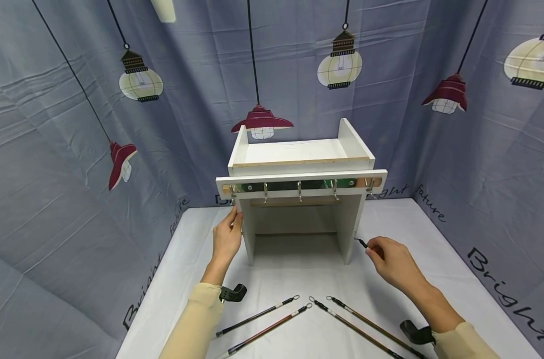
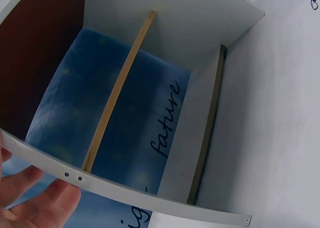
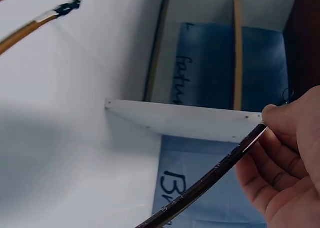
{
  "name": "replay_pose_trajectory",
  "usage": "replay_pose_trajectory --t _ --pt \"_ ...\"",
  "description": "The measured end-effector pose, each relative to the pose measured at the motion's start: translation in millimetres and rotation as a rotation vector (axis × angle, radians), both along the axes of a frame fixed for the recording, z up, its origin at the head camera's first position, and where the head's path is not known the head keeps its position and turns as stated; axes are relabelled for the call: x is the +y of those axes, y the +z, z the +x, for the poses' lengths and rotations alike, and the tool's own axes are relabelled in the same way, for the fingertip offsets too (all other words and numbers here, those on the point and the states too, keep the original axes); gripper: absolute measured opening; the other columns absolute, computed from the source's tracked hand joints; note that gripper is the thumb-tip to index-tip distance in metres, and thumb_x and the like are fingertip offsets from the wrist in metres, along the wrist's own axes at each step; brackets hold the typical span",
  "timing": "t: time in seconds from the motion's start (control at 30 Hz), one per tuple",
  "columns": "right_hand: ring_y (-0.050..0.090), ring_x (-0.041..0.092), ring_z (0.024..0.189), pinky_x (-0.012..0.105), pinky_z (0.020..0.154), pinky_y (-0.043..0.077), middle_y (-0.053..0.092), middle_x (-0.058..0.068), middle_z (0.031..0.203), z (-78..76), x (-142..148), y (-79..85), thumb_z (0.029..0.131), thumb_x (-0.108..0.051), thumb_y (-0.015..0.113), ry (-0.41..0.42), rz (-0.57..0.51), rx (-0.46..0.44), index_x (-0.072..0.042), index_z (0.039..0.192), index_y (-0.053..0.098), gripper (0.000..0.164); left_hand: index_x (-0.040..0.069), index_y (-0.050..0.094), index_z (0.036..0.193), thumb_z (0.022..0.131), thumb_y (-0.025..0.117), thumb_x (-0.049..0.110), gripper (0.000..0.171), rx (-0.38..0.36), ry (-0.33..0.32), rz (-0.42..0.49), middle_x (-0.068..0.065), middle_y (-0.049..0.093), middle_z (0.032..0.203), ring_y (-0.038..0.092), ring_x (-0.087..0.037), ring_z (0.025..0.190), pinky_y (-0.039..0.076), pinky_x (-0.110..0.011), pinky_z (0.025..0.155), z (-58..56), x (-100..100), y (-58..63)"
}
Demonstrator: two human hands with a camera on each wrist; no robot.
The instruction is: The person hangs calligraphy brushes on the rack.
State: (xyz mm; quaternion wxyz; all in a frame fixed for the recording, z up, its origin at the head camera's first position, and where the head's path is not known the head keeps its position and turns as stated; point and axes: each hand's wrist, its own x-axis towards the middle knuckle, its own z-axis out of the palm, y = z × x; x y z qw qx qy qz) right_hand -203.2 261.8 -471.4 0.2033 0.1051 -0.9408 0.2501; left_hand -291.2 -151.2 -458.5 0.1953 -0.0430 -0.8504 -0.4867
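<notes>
A white wooden rack (image 1: 304, 157) stands on the table, with metal hooks (image 1: 299, 192) along its front rail. My left hand (image 1: 228, 234) touches the outside of the rack's left side panel (image 2: 127, 194), just under the rail; its fingers (image 2: 55, 203) lie against the panel. Beside the right side panel, my right hand (image 1: 390, 259) pinches a dark-shafted calligraphy brush (image 3: 210, 180) between thumb and fingers. The brush's black end with a wire loop (image 1: 362, 243) sticks out past the fingertips toward the rack. In the head view, the hand hides most of the shaft.
Several more calligraphy brushes (image 1: 272, 329) with looped ends lie on the white tabletop (image 1: 272, 279) in front of the rack, angled outward in two pairs. A blue-grey curtain (image 1: 186, 124) printed with lamps hangs behind and at both sides.
</notes>
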Motion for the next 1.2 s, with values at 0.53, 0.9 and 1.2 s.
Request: replay_pose_trajectory --t 0.53,0.9,1.2 --pt "0.061 0.018 0.075 0.029 0.062 0.048 0.071 0.006 0.087 -1.1 -3.5 38.9 0.096 -0.006 0.071 -0.019 -0.076 0.031 -0.003 0.104 0.070 0.009 0.019 0.051 0.153 0.109 0.048 0.047 0.053 -0.028 0.006 0.006 -0.013 0.062 0.144 0.077 -0.030 0.094 0.061 -0.047 0.077 2.5 0.6 -0.9" --pt "0.064 0.020 0.078 0.025 0.066 0.050 0.072 0.005 0.087 0.2 -6.2 58.6 0.096 -0.008 0.071 -0.014 -0.144 0.113 -0.005 0.105 0.070 0.010 0.017 0.052 0.152 0.108 0.048 0.048 0.054 -0.002 0.006 -0.001 -0.016 0.064 0.141 0.078 -0.030 0.088 0.062 -0.044 0.072 2.6 1.0 -0.4" --pt "0.057 0.002 0.076 0.014 0.071 0.044 0.073 0.004 0.087 2.0 -6.7 73.9 0.097 -0.014 0.071 -0.043 -0.194 0.143 -0.007 0.108 0.072 0.013 0.018 0.052 0.152 0.108 0.047 0.051 0.056 -0.002 0.007 -0.010 -0.015 0.064 0.141 0.077 -0.028 0.082 0.061 -0.044 0.071 1.7 1.1 0.2"
